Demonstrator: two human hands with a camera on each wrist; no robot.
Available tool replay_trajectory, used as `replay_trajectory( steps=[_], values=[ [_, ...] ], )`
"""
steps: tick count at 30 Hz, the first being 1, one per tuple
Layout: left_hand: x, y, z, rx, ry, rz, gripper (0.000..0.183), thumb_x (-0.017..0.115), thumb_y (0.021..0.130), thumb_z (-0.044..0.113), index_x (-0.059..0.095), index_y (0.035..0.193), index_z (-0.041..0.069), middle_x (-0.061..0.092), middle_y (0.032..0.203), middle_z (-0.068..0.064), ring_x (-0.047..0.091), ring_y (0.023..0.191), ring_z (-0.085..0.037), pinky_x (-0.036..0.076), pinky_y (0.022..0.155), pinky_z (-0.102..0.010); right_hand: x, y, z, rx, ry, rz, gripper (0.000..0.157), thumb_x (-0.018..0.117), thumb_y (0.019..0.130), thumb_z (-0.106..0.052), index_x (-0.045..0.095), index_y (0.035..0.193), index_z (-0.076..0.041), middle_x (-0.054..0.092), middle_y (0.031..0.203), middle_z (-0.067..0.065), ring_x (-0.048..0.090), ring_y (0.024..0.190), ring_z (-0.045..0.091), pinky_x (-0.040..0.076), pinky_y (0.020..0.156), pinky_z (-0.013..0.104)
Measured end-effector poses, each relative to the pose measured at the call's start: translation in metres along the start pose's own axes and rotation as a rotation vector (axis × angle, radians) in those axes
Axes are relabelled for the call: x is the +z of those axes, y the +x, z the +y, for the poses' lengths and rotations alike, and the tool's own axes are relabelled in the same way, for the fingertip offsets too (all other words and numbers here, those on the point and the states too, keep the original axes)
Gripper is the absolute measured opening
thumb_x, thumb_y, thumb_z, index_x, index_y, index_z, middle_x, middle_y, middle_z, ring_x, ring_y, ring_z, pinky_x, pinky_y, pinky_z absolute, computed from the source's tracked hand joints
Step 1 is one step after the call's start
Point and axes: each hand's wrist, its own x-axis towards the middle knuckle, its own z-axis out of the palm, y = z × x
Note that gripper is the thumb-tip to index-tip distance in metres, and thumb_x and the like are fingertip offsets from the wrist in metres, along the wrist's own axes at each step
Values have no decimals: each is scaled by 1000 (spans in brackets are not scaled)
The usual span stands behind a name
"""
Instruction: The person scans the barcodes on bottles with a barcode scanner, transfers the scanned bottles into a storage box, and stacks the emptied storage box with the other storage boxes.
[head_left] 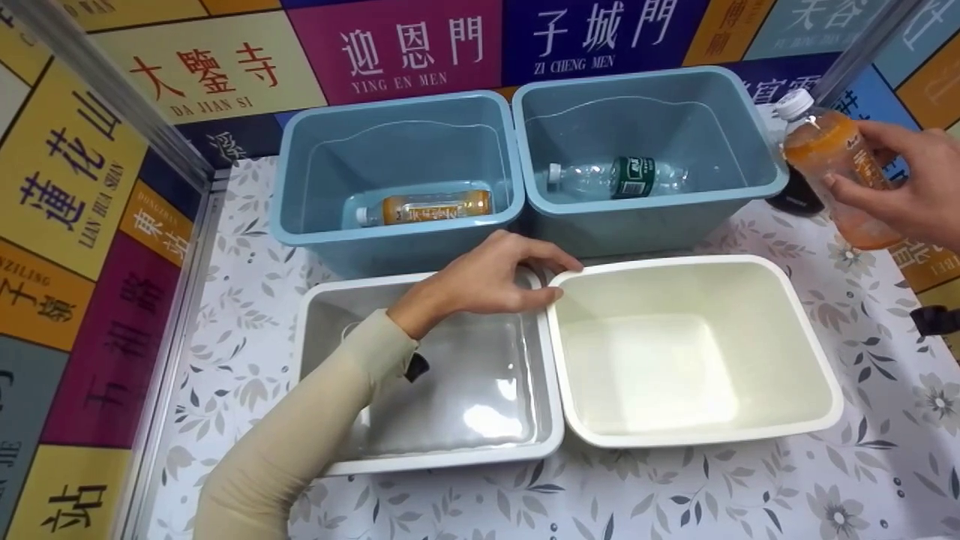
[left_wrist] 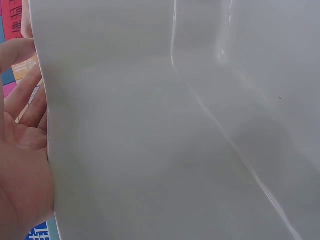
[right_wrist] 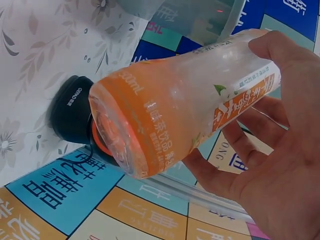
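Note:
An orange-labelled plastic drink bottle with a white cap is gripped by my right hand, at the right side beyond the bins. The right wrist view shows the bottle tilted, its base facing the camera, between thumb and fingers. My left hand reaches over the grey-white bin, thumb and fingertips touching the left rim of the cream bin. In the left wrist view, a pale bin wall hides the fingertips of the left hand.
Two blue bins stand behind: the left bin holds an orange-labelled bottle, the right bin a green-labelled clear bottle. A black object sits on the floral tablecloth. Colourful printed panels surround the table.

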Motion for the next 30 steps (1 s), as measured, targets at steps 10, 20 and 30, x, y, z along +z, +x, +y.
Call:
replay_trajectory(
  steps=[10, 20, 30],
  values=[
    [0, 1, 2, -15, -10, -4, 37, 72, 97, 25, 77, 134, 24, 80, 121, 10, 71, 99, 4, 60, 92, -23, 2, 3, 13, 19, -8, 32, 71, 70, 104, -32, 44, 163, -3, 59, 137, 36, 55, 107, 31, 23, 64, -10],
    [0, 0, 0, -16, -9, -5, 38, 73, 97, 27, 77, 135, 24, 80, 122, 9, 71, 100, 2, 60, 93, -24, 5, 3, 18, 61, 21, 28, 73, 73, 102, -31, 44, 164, -7, 56, 141, 33, 37, 101, 6, 25, 68, -9],
    [0, 0, 1, -25, -14, -9, 38, 73, 98, 26, 77, 135, 24, 80, 122, 9, 71, 99, 2, 60, 93, -23, 8, 5, 21, 6, 10, 27, 73, 72, 101, -31, 45, 163, -3, 60, 131, 35, 42, 97, 6, 25, 66, -9]
  ],
)
